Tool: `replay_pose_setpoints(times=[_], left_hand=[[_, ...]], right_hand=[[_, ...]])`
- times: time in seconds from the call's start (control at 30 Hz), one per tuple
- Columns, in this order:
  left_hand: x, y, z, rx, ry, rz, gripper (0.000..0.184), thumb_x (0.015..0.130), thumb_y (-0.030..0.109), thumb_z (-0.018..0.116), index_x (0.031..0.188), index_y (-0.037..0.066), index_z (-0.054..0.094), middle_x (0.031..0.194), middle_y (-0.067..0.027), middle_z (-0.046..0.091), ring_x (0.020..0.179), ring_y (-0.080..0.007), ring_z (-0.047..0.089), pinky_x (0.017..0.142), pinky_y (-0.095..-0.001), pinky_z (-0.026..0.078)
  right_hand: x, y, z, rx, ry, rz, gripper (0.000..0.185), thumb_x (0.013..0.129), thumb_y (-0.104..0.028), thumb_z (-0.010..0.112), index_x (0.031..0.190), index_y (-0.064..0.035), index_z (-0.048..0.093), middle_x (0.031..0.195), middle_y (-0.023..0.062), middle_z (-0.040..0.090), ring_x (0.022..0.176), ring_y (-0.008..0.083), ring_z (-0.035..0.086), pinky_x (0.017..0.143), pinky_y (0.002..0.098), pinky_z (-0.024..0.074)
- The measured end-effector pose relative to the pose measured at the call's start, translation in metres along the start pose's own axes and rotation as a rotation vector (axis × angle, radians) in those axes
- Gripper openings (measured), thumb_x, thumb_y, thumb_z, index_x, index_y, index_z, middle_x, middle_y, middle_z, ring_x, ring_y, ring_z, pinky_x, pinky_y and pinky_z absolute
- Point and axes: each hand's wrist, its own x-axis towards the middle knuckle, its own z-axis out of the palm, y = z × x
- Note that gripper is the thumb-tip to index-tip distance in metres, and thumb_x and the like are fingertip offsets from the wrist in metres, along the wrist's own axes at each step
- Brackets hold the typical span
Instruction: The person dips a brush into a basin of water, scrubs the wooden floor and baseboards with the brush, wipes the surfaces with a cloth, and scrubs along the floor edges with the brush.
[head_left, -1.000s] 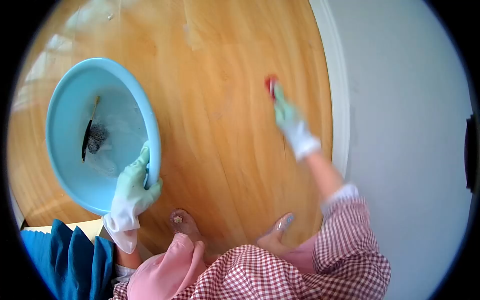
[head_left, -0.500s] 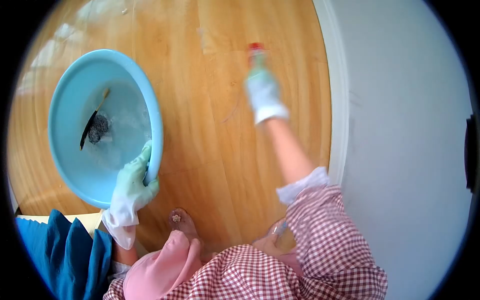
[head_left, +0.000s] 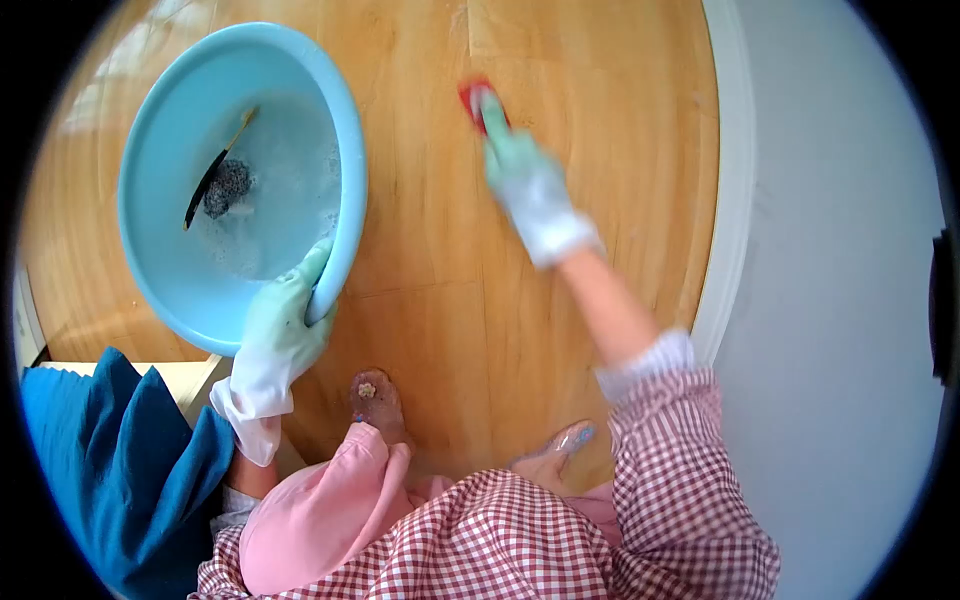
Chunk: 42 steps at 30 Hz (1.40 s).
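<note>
My left hand (head_left: 285, 320), in a pale green and white rubber glove, is closed over the near right rim of a light blue basin (head_left: 353, 150). Shallow, soapy-looking water lies in the basin. In it rest a dark steel wool scourer (head_left: 228, 188) and, beside that, a thin brush (head_left: 208, 187) with a black handle and a tan end. My right hand (head_left: 525, 175), gloved the same way and smeared by motion, is closed on a small red scrubber (head_left: 478, 100) over the wooden floor. Blur hides its exact kind and whether it touches the boards.
Wooden flooring (head_left: 420, 330) stretches around the basin. A white baseboard (head_left: 738, 180) and a pale wall (head_left: 840, 280) run along the right. Blue cloth (head_left: 110, 470) covers something cream-coloured at lower left. My feet in clear shoes (head_left: 378, 400) are near the bottom.
My right hand has swept left across the floor with the red scrubber. The view has shifted, so the basin appears higher and farther right; my left hand stays on its rim.
</note>
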Motion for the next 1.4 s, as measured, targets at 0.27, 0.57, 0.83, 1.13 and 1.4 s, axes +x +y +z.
replay_pose_setpoints(times=[0.27,0.57,0.83,1.13,1.4], left_hand=[[-0.002,-0.005,0.001,0.027,0.095,0.03,0.068,0.078,-0.006,0.061,0.145,0.006,0.055,0.105,-0.0267,0.068,0.097,-0.0419,0.067,0.087,-0.042,0.053],[-0.002,-0.029,-0.002,0.087,0.116,0.06,0.067,0.083,-0.002,0.065,0.148,0.009,0.055,0.102,-0.0207,0.07,0.089,-0.0288,0.069,0.084,-0.0362,0.054],[0.051,-0.058,-0.037,-0.023,0.204,0.052,0.064,0.087,0.003,0.063,0.149,0.017,0.055,0.112,-0.0124,0.069,0.101,-0.0179,0.064,0.092,-0.0303,0.05],[0.02,-0.078,-0.056,0.198,0.415,0.04,0.044,0.095,0.009,0.063,0.138,0.015,0.062,0.116,-0.0163,0.071,0.1,-0.0311,0.068,0.087,-0.0372,0.053],[-0.029,-0.113,-0.019,0.39,0.546,-0.116,0.028,0.096,0.012,0.06,0.124,0.013,0.067,0.106,-0.0137,0.072,0.094,-0.0309,0.066,0.082,-0.0395,0.052]], right_hand=[[-0.197,-0.017,0.013,-0.166,-0.348,-0.112,0.077,0.096,-0.008,0.049,0.166,-0.0199,0.02,0.087,0.0187,0.066,0.058,0.0337,0.065,0.048,0.0477,0.0525],[-0.131,-0.021,0.041,-0.058,-0.006,-0.025,0.063,0.099,-0.016,0.054,0.16,-0.0225,0.036,0.071,0.0175,0.059,0.049,0.034,0.056,0.045,0.0467,0.0471],[-0.217,-0.062,0.034,0.106,-0.422,-0.064,0.058,0.1,-0.014,0.051,0.157,-0.0188,0.04,0.087,0.0216,0.067,0.07,0.0393,0.068,0.055,0.0497,0.0544],[-0.188,-0.067,0.027,-0.057,-0.441,-0.195,0.067,0.1,-0.011,0.047,0.163,-0.0217,0.029,0.088,0.0183,0.069,0.072,0.0364,0.07,0.057,0.053,0.0544],[-0.16,-0.112,0.048,0.071,-0.611,-0.502,0.06,0.101,-0.008,0.044,0.159,-0.0204,0.034,0.106,0.0283,0.07,0.088,0.0441,0.072,0.071,0.0542,0.0584]])
